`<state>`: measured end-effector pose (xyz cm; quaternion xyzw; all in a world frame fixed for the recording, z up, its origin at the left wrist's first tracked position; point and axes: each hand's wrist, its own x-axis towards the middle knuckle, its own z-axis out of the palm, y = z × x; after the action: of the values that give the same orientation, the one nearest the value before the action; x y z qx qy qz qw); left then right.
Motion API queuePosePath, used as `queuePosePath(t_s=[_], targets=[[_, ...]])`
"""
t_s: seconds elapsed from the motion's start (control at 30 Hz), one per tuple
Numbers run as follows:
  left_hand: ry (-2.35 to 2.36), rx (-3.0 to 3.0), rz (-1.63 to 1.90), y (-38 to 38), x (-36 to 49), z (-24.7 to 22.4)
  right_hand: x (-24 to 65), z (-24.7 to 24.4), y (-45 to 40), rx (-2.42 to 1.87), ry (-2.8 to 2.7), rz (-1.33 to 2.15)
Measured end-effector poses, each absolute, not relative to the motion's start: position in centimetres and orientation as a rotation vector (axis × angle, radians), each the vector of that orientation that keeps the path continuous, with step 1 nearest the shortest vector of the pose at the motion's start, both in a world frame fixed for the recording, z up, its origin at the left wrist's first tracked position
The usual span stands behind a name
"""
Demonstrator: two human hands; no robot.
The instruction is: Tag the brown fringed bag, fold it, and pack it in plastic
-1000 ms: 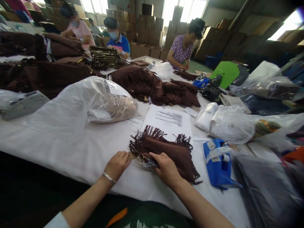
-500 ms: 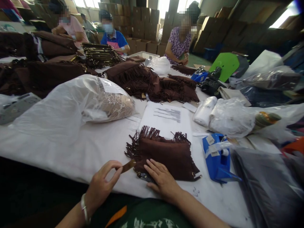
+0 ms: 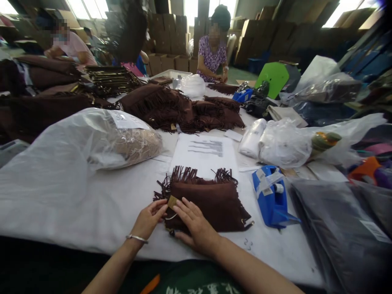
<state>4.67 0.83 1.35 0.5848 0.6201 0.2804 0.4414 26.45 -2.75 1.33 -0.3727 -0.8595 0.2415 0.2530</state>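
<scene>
**A:** Log position first. Where is the piece?

**B:** I have the fringed brown suede bag (image 3: 208,206) lying flat near the front edge of the tabletop (image 3: 61,204), a little right of centre. Its upper fringe overlaps the lower edge of a printed sheet (image 3: 203,149).

**A:** Hand state?

**B:** On my feed, the left hand (image 3: 149,220), a metal bangle (image 3: 136,237) at its wrist, is closed in a pinch on a small tan tag (image 3: 172,201) at the near side of the bag. The right hand (image 3: 196,226) is open, fingers spread and pressed on the suede. The two hands sit just beside each other, not clasped.

**A:** Done and left, as far as visible?

**B:** This one bag is laid flat with the tag against it. I cannot tell whether the tag is fastened. Toward the far side of the tabletop, a heap of fringed suede pieces (image 3: 180,110) lies out of reach of either hand.

**A:** Nearby items?

**B:** Left of the sheet, a clear plastic bag (image 3: 128,141) holds something beige. Right of the suede, a blue tape dispenser (image 3: 271,196) stands apart from the hands.
</scene>
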Motion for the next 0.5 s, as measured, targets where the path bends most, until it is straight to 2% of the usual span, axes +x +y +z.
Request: queuePosePath(t_s=[0.23, 0.5], targets=[[1.649, 1.765, 0.748, 2.4, 6.5, -0.6, 27.3, 1.2, -2.7, -1.274, -1.847, 0.860], [1.770, 1.974, 0.886, 0.9, 6.4, 2.7, 26.9, -0.9, -3.7, -1.246, -1.947, 0.618]])
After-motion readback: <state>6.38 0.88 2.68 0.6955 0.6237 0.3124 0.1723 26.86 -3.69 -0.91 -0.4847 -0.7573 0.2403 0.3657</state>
